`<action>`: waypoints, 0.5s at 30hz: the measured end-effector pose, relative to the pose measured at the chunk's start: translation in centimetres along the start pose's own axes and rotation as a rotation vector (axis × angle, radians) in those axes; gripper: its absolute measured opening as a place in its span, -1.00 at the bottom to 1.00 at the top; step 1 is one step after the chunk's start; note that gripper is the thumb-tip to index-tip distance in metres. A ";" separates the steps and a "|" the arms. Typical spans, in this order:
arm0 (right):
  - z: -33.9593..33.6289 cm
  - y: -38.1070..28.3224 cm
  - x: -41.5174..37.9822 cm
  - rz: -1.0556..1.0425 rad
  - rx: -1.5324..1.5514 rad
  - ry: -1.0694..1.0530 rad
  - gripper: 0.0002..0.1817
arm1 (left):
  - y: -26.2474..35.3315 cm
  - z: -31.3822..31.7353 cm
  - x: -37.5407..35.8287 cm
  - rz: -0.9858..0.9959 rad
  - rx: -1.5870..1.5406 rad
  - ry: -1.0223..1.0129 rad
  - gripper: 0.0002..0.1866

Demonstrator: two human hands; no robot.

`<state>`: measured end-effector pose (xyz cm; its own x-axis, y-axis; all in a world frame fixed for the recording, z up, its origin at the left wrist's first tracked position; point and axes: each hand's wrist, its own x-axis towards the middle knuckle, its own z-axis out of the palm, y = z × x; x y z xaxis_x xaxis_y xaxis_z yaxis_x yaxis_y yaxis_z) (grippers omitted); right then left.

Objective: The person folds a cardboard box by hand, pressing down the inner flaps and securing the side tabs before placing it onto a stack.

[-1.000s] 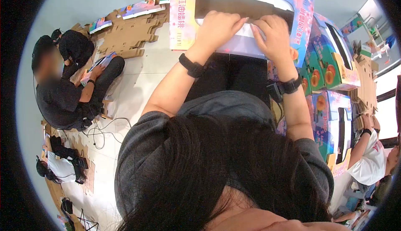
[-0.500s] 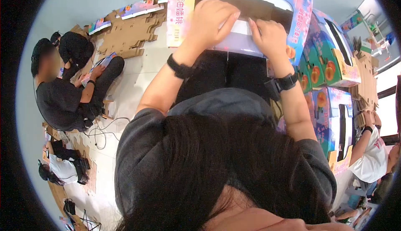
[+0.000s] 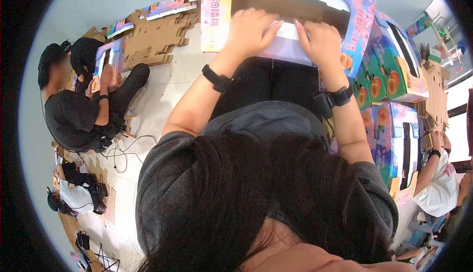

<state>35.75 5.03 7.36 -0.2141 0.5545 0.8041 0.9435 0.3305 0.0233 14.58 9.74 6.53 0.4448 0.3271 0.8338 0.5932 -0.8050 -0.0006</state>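
Head view: biggest is the bright box [image 3: 286, 46], at the top middle of the frame, with a wide hole showing brown inside. More boxes [image 3: 377, 88] sit close together at the right side. One person in black [image 3: 74, 117] sits at the left. Flat brown cardboard [image 3: 153, 40] lies in the upper left. The left hand [image 3: 250, 33] and right hand [image 3: 319, 40] touch the bright box's near edge, fingers bent over it; I cannot tell if they squeeze. Black bands [image 3: 216, 78] circle both wrists.
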 end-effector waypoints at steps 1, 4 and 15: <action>-0.1 -0.3 0.0 0.001 -0.012 0.008 -0.54 | 0.0 -0.1 -0.1 -0.002 0.001 0.005 -0.76; -0.1 -0.7 -0.6 0.012 -0.035 0.018 -0.54 | -0.5 0.2 -0.1 0.007 -0.056 0.032 -0.78; -0.5 -0.6 -0.7 0.012 -0.017 0.019 -0.56 | 0.5 -1.3 0.4 0.060 -0.081 -0.003 -0.75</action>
<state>35.44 4.11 7.09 -0.1976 0.5435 0.8158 0.9504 0.3102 0.0235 14.15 8.79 7.60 0.4798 0.2789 0.8318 0.5097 -0.8603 -0.0056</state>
